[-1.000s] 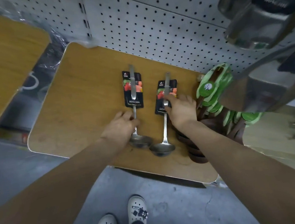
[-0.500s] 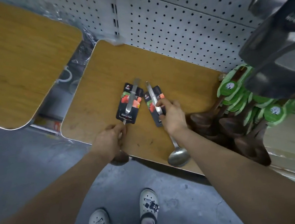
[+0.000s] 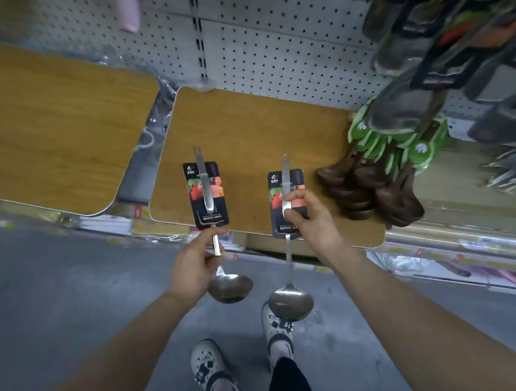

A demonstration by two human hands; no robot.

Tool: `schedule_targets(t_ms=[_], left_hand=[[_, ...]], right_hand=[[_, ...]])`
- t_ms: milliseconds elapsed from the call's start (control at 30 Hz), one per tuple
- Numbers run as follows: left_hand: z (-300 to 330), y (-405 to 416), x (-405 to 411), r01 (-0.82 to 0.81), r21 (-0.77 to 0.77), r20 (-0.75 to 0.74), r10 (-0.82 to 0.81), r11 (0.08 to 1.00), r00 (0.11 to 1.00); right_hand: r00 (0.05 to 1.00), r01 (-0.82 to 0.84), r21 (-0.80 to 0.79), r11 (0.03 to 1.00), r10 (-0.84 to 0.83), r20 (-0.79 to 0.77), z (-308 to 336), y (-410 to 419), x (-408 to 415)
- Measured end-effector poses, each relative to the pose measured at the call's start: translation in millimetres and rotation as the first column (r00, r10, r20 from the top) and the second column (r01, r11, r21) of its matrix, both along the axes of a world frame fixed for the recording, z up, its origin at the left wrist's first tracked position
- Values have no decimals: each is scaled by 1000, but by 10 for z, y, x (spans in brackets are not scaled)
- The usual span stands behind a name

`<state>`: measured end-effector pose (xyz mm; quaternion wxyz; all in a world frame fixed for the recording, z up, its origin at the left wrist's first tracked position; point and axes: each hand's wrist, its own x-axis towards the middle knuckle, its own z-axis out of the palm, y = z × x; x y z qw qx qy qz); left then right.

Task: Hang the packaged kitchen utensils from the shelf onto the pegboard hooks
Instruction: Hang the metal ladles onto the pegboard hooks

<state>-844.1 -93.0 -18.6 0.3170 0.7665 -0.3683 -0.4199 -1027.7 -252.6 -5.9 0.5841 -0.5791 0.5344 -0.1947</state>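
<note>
Dim, cool light fell evenly, wide-angle distortion bowed the edges, and the dark hanging packaged utensils [image 3: 444, 32] were smeared with blur.

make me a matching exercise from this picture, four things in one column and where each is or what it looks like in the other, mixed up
Things:
1. left hand
2. right hand
3. wooden spoons
4. shoes

Places or states:
A. piled at the right end of the wooden shelf, with green tags
B. pinches a steel ladle over its dark card
C. white, on the grey floor
D. grips the bare handle of a steel ladle below its card

Pairs: 1-D, 2-B, 3-A, 4-C
</note>
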Motion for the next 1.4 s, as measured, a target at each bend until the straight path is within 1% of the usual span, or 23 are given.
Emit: schedule_targets(t_ms=[67,133,233,367,467,567,733,900,1000,1067,1167,1300,1400], left_hand=[[257,131,-24,27,-31,12,-27,999,1000],[522,215,-17,51,-68,38,-49,996,998],[942,243,31,106,-145,88,-94,984,992],[1473,166,96,206,-253,171,-166,945,971],[1806,81,130,276,-336,212,-213,900,954],[2107,0,154,308,-375,267,-216,874,939],[2473,-191,162,297,-462,297,-170,835,940],[2668,-332,156,269,-518,281,-136,812,950],[2716,-371,185,260,-515,306,-109,817,946],[2724,-383,216,250,-511,315,-92,822,945],[2726,-411,278,213,-518,289,-65,828,955],[2708,-491,335,173,-540,258,-33,823,965],[2694,-564,349,171,-535,276,-20,828,961]], right_hand=[[998,25,6,1000,-25,57,288,205,-82],[996,31,-15,999,-30,80,613,347,-145],[995,31,-108,994,-20,99,1138,423,-230],[976,68,-231,971,-17,217,1832,405,-317],[962,108,-347,932,-10,272,2332,347,-347],[958,145,-440,886,-14,288,2778,254,-342],[961,144,-591,794,30,274,3326,105,-257],[977,42,-667,744,110,185,3592,3,-126],[984,25,-698,715,107,145,3647,-87,-30],[985,25,-692,722,99,138,3632,-170,11],[987,33,-666,745,80,139,3577,-282,59],[991,47,-674,738,51,125,3526,-424,113],[992,64,-671,739,25,123,3525,-555,202]])
